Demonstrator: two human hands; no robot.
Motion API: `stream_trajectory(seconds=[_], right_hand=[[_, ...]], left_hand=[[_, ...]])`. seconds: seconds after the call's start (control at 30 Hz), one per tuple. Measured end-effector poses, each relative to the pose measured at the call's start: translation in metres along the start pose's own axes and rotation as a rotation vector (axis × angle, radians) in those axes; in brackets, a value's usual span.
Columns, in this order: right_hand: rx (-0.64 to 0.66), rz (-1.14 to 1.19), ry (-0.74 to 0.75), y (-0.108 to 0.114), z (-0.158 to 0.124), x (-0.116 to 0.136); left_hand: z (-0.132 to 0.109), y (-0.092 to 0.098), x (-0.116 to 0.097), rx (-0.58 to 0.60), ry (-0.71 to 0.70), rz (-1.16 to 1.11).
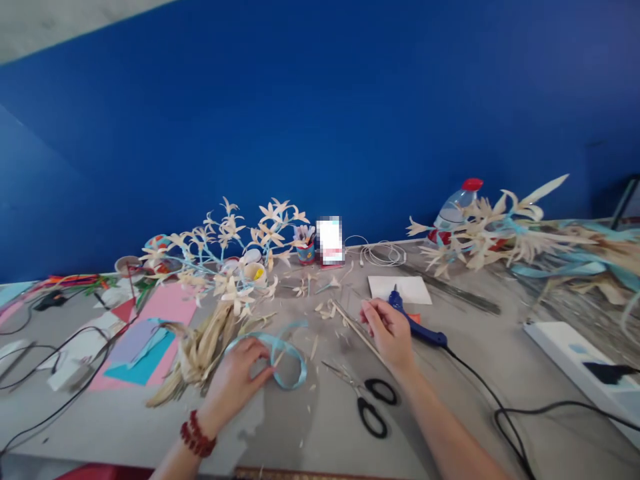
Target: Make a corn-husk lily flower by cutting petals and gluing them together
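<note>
My left hand is on a coil of light-blue ribbon on the table, thumb and fingers curled around part of it. My right hand is raised a little, fingers pinched; what they hold, if anything, is too small to make out. Just beyond it lies a blue glue gun, its nozzle pointing up and away. Black-handled scissors lie partly opened between my forearms. A thin pale stick runs towards my right hand. Beside my left hand rests a bundle of dried husks.
Pale husk flowers on blue stems stand at the back left, with more flowers at the right. A phone leans by a pen cup. Coloured paper lies left. The glue gun's black cord runs right, near a white box.
</note>
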State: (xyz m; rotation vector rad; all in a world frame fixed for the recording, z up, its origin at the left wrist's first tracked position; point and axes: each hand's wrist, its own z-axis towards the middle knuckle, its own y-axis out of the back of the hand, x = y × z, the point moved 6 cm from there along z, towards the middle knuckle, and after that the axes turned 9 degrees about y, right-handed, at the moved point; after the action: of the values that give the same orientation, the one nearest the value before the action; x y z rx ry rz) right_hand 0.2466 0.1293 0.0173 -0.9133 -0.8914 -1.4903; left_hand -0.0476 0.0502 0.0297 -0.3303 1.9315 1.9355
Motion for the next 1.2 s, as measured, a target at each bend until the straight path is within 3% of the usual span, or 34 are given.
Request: stream_trajectory(seconds=[0.2, 0.37, 0.47, 0.63, 0.93, 1.2], right_hand=[[0.024, -0.121, 0.065, -0.004, -0.002, -0.007], [0.052, -0.238, 0.136, -0.004, 0.0, -0.009], [0.041, -0.269, 0.146, -0.002, 0.001, -0.008], [0.075, -0.288, 0.153, -0.003, 0.002, -0.009], [0.076, -0.289, 0.119, -0.002, 0.002, -0.013], [0.105, -0.277, 0.116, -0.01, -0.001, -0.009]], left_hand=[[-0.023, -0.009, 0.012, 0.025, -0.009, 0.047], [-0.02, 0.016, 0.016, -0.146, -0.082, 0.042], [-0.011, 0.034, 0.039, -0.322, -0.036, 0.211], [0.016, 0.042, 0.078, -0.371, 0.106, 0.48], [0.055, 0.012, 0.049, -0.249, -0.014, 0.532], [0.049, 0.01, 0.058, -0.239, 0.008, 0.506]])
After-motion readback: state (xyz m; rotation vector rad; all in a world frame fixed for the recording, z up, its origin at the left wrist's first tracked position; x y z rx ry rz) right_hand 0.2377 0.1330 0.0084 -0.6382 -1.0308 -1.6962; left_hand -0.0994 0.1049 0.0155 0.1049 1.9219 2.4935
